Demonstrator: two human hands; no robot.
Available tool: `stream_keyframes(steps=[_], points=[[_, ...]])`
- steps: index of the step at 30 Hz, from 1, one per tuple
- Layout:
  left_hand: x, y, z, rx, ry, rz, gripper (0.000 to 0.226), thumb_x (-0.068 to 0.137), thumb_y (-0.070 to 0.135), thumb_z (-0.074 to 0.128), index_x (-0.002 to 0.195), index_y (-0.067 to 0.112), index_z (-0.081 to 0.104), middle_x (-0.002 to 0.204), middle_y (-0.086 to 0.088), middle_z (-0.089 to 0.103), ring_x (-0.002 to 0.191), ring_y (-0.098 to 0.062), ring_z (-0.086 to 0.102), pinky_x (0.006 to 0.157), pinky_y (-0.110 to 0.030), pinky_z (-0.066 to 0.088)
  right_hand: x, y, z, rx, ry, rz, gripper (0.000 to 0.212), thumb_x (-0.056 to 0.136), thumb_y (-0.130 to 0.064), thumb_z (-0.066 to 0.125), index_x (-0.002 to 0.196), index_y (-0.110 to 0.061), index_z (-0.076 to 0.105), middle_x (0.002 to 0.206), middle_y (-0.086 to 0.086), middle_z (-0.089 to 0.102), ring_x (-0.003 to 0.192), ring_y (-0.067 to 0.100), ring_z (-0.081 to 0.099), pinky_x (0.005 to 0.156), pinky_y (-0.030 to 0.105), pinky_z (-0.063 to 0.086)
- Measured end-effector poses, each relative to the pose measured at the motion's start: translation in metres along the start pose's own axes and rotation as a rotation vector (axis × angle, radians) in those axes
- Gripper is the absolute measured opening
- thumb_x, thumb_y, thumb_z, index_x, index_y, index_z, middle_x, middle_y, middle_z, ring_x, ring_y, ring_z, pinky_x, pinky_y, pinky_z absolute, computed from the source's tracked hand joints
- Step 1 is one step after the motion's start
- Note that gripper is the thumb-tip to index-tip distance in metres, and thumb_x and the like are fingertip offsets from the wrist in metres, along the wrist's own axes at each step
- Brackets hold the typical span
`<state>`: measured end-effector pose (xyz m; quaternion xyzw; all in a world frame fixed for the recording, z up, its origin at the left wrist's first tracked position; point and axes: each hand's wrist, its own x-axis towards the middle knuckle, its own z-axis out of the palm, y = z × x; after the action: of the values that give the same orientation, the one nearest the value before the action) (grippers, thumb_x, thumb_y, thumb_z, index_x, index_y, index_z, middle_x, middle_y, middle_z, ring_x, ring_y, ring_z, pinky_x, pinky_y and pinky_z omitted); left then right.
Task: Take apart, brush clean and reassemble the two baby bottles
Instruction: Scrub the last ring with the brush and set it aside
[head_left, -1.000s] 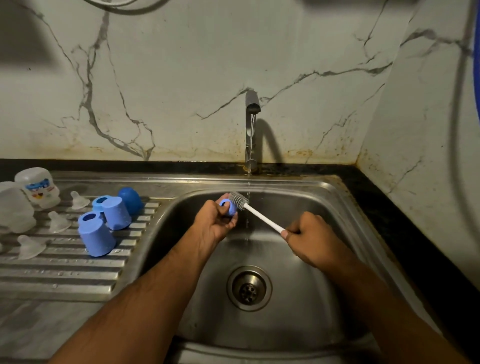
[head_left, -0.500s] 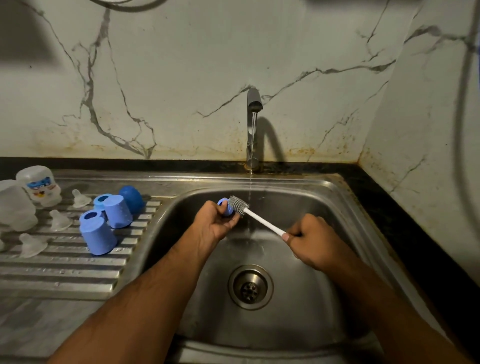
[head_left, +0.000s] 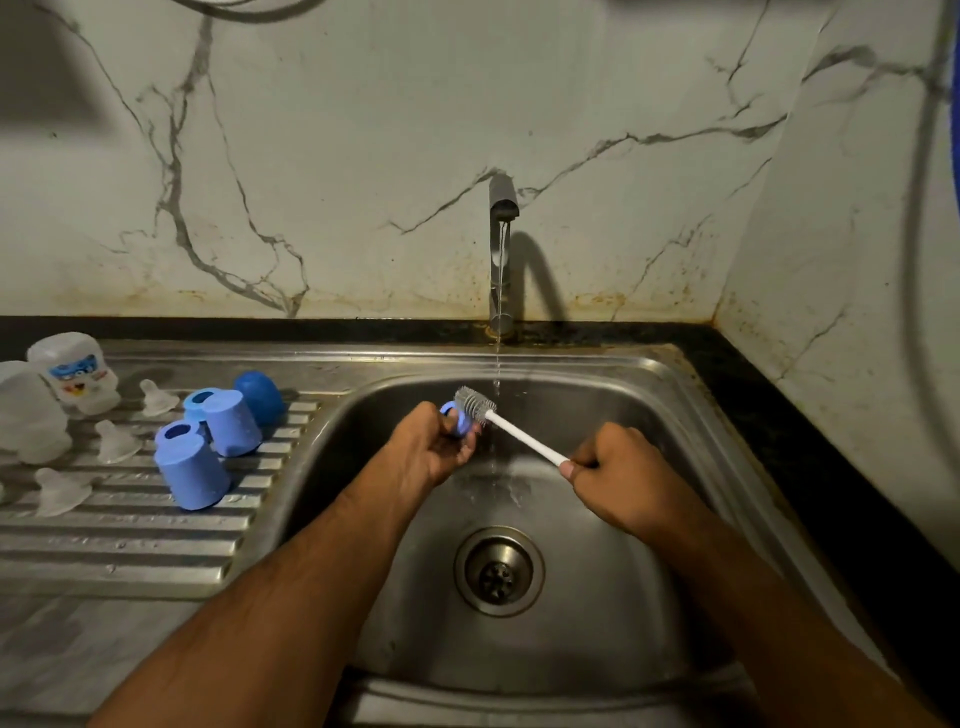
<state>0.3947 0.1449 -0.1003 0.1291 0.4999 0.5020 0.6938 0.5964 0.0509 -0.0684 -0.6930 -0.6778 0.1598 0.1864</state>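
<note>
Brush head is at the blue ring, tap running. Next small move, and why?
Probably push the brush into the blue ring and twist. The left hand grips the ring, the right hand grips the handle, and the bristles sit at the ring's edge beside the water stream.

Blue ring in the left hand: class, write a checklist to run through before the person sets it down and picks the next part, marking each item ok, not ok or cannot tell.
1. Left hand grips the blue ring firmly: ok.
2. Right hand holds the brush by its white handle: ok.
3. Water runs from the tap for rinsing: ok.
4. Ring fully scrubbed inside: cannot tell, fingers hide most of it.
5. Free space on the drainboard for the ring: ok.
6. Bottles reassembled: not ok, blue caps and teats lie apart.
</note>
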Motion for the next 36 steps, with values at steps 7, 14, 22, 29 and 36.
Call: stream_keyframes(steps=[7,14,22,29,36], points=[[0.003,0.0,0.003,-0.028,-0.051,-0.016,0.026,0.099,-0.006,0.03,0.092,0.001,0.054,0.09,-0.019,0.055,0.075,-0.026,0.053,0.052,-0.028,0.056,0.0,0.0,0.0,0.023,0.003,0.012,0.037,0.097,-0.034,0.065,0.065,-0.015,0.059,0.063,-0.005,0.057,0.06,0.008,0.057,0.058,0.019,0.039],[0.014,0.002,0.0,-0.158,0.02,0.036,0.033,0.1,-0.009,0.027,0.085,0.003,0.055,0.079,-0.012,0.053,0.074,-0.024,0.053,0.036,-0.031,0.052,-0.004,-0.004,0.004,0.001,-0.026,-0.008,0.028,0.097,-0.036,0.063,0.082,-0.013,0.069,0.071,-0.004,0.062,0.07,0.01,0.061,0.067,0.021,0.044],[0.005,-0.001,0.007,0.174,-0.113,0.079,0.036,0.098,-0.005,0.027,0.094,0.014,0.057,0.087,-0.013,0.056,0.069,-0.02,0.051,0.062,-0.027,0.034,0.004,-0.003,0.008,0.063,0.04,0.022,0.027,0.097,-0.035,0.063,0.082,-0.013,0.069,0.073,0.001,0.063,0.069,0.017,0.063,0.068,0.029,0.052],[0.006,0.0,0.003,-0.11,-0.039,0.012,0.033,0.096,-0.009,0.025,0.098,0.0,0.057,0.101,-0.019,0.057,0.099,-0.029,0.055,0.087,-0.036,0.049,0.0,-0.006,0.006,0.07,0.014,0.009,0.026,0.097,-0.031,0.063,0.081,-0.012,0.07,0.07,0.002,0.063,0.066,0.015,0.062,0.065,0.027,0.051],[0.004,0.005,-0.002,-0.123,-0.049,0.056,0.043,0.094,-0.007,0.022,0.103,0.007,0.062,0.098,-0.019,0.058,0.085,-0.03,0.056,0.09,-0.041,0.043,0.003,0.001,0.012,0.237,-0.051,0.064,0.019,0.096,-0.03,0.065,0.086,-0.014,0.069,0.07,0.002,0.062,0.058,0.014,0.053,0.061,0.027,0.045]])
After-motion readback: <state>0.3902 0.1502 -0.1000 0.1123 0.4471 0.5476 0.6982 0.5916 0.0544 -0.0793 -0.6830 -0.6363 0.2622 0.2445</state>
